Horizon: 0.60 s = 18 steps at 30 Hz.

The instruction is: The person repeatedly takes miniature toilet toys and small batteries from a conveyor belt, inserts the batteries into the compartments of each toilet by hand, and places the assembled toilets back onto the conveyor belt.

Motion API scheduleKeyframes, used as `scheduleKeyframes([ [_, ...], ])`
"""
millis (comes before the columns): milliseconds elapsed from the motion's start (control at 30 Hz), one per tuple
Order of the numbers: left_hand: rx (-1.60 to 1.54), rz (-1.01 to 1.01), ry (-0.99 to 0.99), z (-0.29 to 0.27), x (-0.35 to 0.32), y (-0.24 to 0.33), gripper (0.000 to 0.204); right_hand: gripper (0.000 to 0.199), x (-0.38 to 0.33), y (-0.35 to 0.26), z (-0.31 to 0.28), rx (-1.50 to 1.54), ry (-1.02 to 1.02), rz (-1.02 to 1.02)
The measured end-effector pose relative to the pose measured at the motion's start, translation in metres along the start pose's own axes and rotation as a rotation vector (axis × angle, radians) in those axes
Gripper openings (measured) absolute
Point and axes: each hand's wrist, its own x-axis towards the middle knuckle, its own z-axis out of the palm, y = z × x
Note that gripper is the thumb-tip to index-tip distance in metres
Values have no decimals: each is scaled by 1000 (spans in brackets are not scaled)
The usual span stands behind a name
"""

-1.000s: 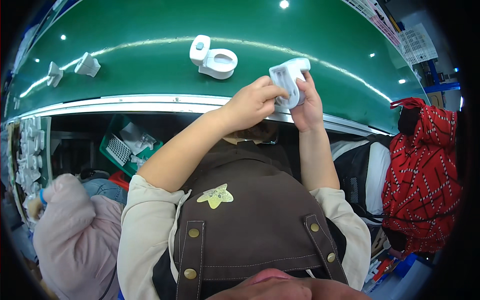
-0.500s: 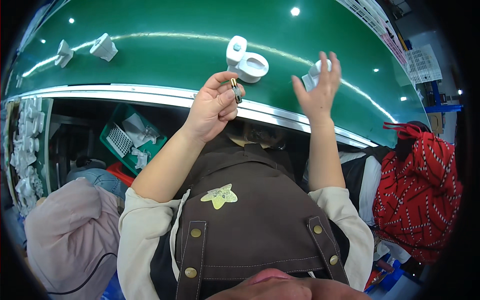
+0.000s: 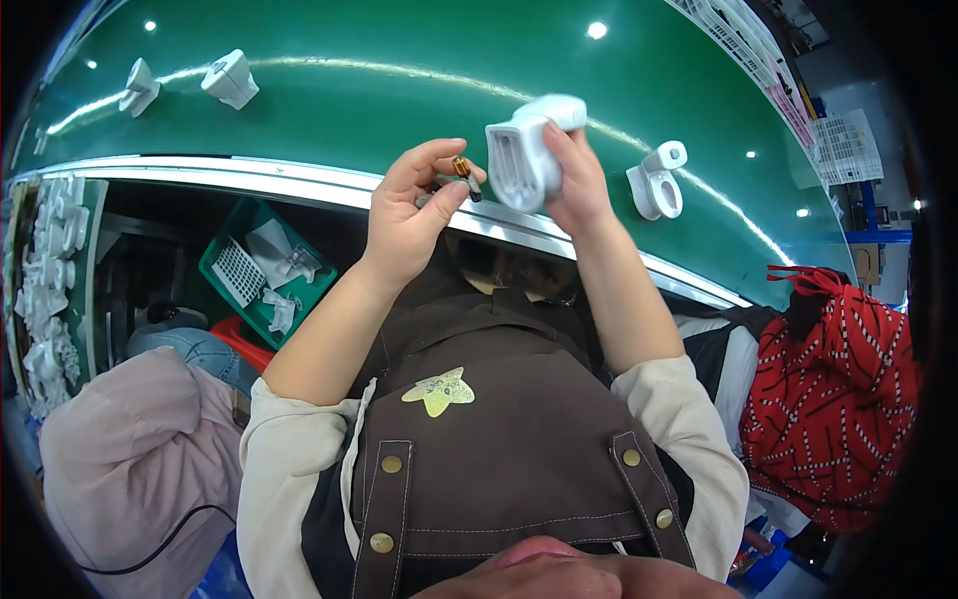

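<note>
Left hand [image 3: 407, 215]: fingers closed on small gold-and-dark cylinders [image 3: 460, 167]. Right hand [image 3: 579, 188]: fingers clamped round tilted white toy toilet [image 3: 521, 155]. Both angled inward.

Bare right hand [image 3: 579, 190], open half a second ago, is now holding white toilet-shaped plastic piece [image 3: 521, 165], slotted underside showing.

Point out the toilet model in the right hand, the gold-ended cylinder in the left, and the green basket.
Toilet model [image 3: 538, 160]: head view, outer side.
Gold-ended cylinder [image 3: 460, 167]: head view, its gold end.
Green basket [image 3: 314, 292]: head view, its right wall.
</note>
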Motion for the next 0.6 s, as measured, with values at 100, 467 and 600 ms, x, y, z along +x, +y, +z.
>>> scheduleKeyframes([
  [100,212,264,-73,3,3,-3,32,50,-43,-3,21,471,-197,258],
  [467,699,443,-170,30,-3,14,24,47,-80,8,19,577,-152,192],
  [600,963,723,-120,37,-12,7,28,41,-88,16,19,537,-47,73],
])
